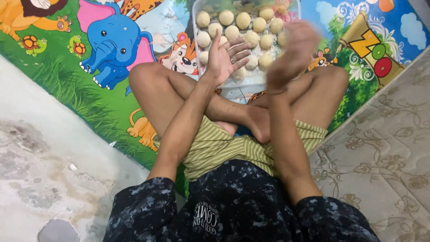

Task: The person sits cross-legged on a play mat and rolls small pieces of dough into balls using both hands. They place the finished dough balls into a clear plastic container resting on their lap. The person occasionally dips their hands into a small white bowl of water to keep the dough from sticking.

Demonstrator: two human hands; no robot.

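I sit cross-legged on a cartoon animal mat [112, 103]. My left hand [226, 56] is spread flat, palm up, holding nothing. My right hand [291, 51] is blurred; I cannot tell its grip. Both hover above the clear tray [251, 85] of pale dough balls [243, 20].

Dough balls [237, 27] in tray [195, 13], apparently on mat [89, 89]
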